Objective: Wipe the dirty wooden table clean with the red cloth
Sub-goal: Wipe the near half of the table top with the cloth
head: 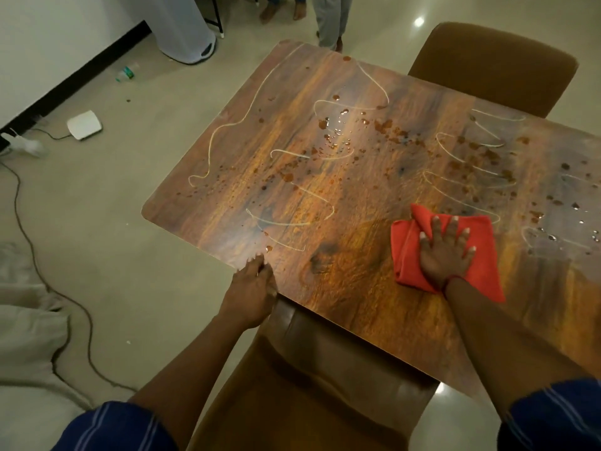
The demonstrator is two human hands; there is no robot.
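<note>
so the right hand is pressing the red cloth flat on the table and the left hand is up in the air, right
Not quite. The head view shows the left hand resting on the table edge, not in the air. The right hand does press the red cloth flat on the table.

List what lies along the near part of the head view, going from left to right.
Dark cable on the floor → left hand at the table's near edge → right hand pressed flat on the red cloth.
</note>
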